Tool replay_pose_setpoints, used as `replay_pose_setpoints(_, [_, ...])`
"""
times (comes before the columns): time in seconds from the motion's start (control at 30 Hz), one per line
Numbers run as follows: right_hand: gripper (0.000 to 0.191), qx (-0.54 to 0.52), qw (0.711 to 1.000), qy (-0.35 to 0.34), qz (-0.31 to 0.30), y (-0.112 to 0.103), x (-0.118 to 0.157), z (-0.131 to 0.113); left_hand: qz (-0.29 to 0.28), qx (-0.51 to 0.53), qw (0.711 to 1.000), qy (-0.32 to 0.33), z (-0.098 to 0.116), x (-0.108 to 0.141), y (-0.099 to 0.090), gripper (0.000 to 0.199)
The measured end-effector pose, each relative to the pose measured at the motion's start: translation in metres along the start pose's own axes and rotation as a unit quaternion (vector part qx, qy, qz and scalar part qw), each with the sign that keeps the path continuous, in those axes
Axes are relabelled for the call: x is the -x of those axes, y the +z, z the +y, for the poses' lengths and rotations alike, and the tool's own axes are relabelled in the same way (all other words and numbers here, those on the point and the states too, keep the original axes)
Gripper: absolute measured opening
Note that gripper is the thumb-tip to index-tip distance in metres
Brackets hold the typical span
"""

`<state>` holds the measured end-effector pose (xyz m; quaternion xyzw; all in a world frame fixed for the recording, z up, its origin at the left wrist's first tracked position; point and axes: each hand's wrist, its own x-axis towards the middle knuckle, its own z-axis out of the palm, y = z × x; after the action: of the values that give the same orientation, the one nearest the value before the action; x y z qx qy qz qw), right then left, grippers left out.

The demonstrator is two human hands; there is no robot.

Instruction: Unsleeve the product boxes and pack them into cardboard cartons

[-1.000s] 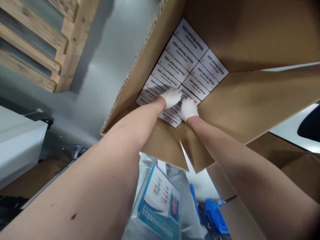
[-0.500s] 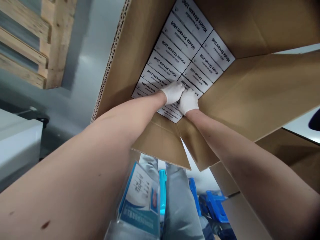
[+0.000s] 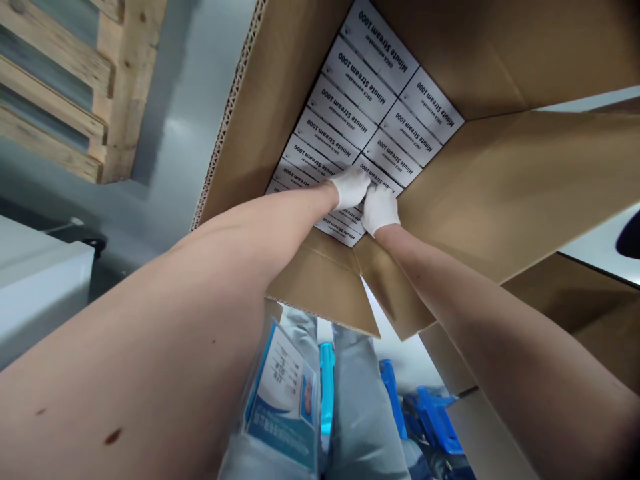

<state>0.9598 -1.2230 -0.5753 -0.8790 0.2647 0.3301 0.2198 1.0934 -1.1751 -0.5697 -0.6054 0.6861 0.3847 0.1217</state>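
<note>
A large open carton [image 3: 310, 270] holds tightly packed white boxes [image 3: 373, 83] printed "Minute Stream 1000 ORCA wavemaker", lying in two rows. Both my hands wear white gloves and reach deep into the carton, side by side at the nearer part of the rows. My left hand [image 3: 350, 187] is bent with its fingers closed at the edge of one white box [image 3: 376, 175]. Close by, my right hand [image 3: 381, 208] has curled fingers at the same box's near side. The fingertips and the box's lower edge are partly hidden by the gloves.
A wooden pallet [image 3: 123, 87] lies on the grey floor at the left. A white cabinet-like object [image 3: 45, 273] stands below it. Carton flaps [image 3: 500, 193] spread at the right. A badge [image 3: 285, 400] hangs in front of my legs, and blue plastic parts [image 3: 437, 420] lie behind.
The view has shifted slightly, so pallet and cabinet sit a little farther right. Both hands keep nearly the same place on the boxes.
</note>
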Motion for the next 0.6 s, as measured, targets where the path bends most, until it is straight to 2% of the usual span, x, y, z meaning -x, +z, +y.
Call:
replay_pose_setpoints(0.1, [0.049, -0.011, 1.000, 0.019, -0.005, 0.0006, -0.0020, 0.0043, -0.004, -0.010, 1.000, -0.001, 0.0033, 0.0012, -0.0019, 0.036])
replay_pose_setpoints(0.3, [0.054, -0.047, 0.998, -0.004, -0.048, -0.0075, -0.0030, 0.0100, -0.014, 0.025, 1.000, -0.001, -0.0027, -0.0029, -0.0009, 0.037])
replay_pose_setpoints(0.5, [0.059, -0.011, 0.999, 0.017, -0.025, -0.0036, -0.0005, 0.0040, -0.016, -0.029, 0.999, 0.011, -0.0051, -0.0046, 0.0039, 0.041])
replay_pose_setpoints(0.6, [0.054, 0.003, 0.999, 0.029, -0.023, -0.0021, 0.0006, 0.0028, -0.011, -0.041, 0.999, 0.012, -0.0040, -0.0001, 0.0023, 0.039])
